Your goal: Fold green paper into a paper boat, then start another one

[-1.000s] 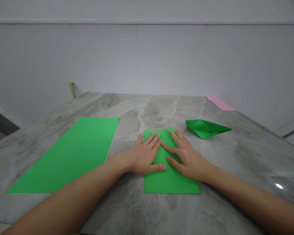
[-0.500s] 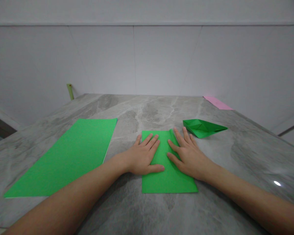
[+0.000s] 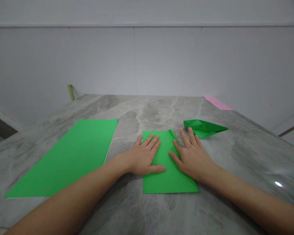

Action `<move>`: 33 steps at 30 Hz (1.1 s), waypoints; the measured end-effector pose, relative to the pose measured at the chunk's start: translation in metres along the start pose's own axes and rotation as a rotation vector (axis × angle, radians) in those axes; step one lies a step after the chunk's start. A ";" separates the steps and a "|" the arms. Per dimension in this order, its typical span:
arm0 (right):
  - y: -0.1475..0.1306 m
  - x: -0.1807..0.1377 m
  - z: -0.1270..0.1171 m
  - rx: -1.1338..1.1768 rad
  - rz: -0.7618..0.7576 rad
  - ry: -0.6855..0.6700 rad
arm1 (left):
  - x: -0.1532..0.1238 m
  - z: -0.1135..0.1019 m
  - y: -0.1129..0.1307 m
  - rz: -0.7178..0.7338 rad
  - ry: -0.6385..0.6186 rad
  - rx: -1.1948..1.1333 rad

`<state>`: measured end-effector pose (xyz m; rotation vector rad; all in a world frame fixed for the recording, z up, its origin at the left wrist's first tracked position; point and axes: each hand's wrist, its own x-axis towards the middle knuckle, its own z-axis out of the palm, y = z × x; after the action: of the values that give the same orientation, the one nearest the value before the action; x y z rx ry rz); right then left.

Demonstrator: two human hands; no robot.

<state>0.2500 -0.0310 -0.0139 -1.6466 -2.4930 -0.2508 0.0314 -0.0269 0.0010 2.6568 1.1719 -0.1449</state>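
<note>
A green sheet of paper (image 3: 166, 184) lies in front of me, its upper right part raised in a small crease near the far edge. My left hand (image 3: 144, 156) rests flat on its left side, fingers stretched out and thumb pointing right. On the right side lies my right hand (image 3: 191, 156), its fingers spread, with the thumb and index finger on the paper. The right fingertips come close to a folded green paper boat shape (image 3: 204, 128). Both palms hide parts of the sheet and its right edge.
Left of my hands lies a larger green stack of paper (image 3: 71, 160), partly behind my left forearm. A pink paper (image 3: 218, 103) is at the far right edge of the grey marbled table (image 3: 147, 111). A pale green strip (image 3: 71, 92) stands by the far left edge, near the white wall.
My right hand has slid slightly to the right across the paper, baring more of the raised crease. My left hand stays in place on the sheet.
</note>
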 end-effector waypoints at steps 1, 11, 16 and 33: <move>0.000 -0.001 0.000 -0.005 0.003 0.003 | 0.000 0.001 0.000 0.001 0.005 0.001; 0.005 -0.010 0.017 0.021 -0.076 -0.008 | 0.000 0.003 -0.002 0.011 0.016 0.006; 0.005 -0.009 0.016 0.022 -0.034 -0.059 | 0.001 0.003 -0.001 -0.001 0.020 -0.005; 0.016 0.000 0.022 -0.026 0.070 -0.026 | -0.001 -0.001 0.000 0.000 0.003 -0.011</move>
<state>0.2642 -0.0195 -0.0343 -1.7543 -2.4545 -0.2559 0.0312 -0.0275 0.0018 2.6486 1.1703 -0.1349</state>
